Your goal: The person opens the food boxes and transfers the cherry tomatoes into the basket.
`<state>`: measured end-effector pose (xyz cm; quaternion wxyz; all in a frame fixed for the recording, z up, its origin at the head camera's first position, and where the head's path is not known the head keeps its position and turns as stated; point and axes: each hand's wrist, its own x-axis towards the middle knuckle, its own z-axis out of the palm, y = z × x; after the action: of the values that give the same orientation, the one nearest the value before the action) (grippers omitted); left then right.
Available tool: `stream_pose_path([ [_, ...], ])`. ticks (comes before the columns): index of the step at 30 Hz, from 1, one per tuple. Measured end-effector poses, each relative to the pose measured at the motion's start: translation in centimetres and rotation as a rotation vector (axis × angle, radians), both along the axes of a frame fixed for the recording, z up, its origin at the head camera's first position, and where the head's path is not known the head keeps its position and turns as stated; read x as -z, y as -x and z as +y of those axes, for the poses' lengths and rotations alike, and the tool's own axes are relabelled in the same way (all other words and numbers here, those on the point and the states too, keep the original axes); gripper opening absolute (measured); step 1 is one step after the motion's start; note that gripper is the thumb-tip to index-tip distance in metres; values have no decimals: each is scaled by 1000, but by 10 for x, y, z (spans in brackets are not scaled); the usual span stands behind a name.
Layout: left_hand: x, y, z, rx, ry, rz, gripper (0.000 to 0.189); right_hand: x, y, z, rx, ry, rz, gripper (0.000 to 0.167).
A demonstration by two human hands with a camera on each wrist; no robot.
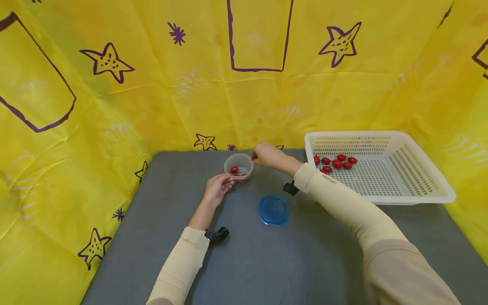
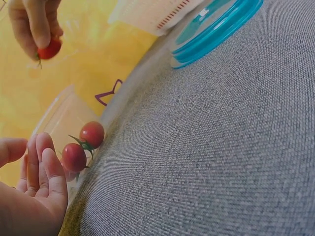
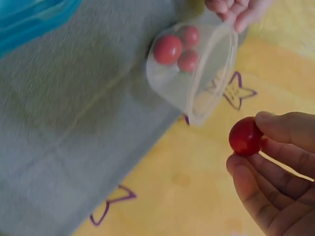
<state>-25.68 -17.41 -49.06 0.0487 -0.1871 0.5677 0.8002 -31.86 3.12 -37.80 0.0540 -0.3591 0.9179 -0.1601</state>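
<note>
A small clear plastic container (image 1: 238, 167) stands near the table's far edge with several cherry tomatoes inside (image 3: 167, 49). At its near left side, my left hand (image 1: 219, 187) pinches the rim between thumb and fingers (image 2: 51, 167). My right hand (image 1: 270, 155) is raised at the container's right side, pinching a single red cherry tomato (image 3: 246, 136) between thumb and fingertips. A green stem hangs from that tomato in the left wrist view. On the table nearer to me lies a round blue lid (image 1: 274, 210).
A white perforated basket (image 1: 404, 182) sits at the right, with several cherry tomatoes (image 1: 337, 163) toward its left end. Grey cloth covers the table (image 1: 251, 262). A yellow printed curtain (image 1: 152, 106) hangs along the back and sides.
</note>
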Motion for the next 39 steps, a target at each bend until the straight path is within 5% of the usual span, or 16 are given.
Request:
stream_pose_path([
  [15, -1, 1, 1, 12, 12, -5, 7, -28, 17, 74, -24, 27, -5, 9],
  [32, 2, -3, 0, 11, 22, 26, 9, -39, 28, 141, 118, 6, -59, 15],
  [39, 2, -4, -1, 10, 0, 55, 6, -27, 32, 169, 182, -3, -50, 16],
])
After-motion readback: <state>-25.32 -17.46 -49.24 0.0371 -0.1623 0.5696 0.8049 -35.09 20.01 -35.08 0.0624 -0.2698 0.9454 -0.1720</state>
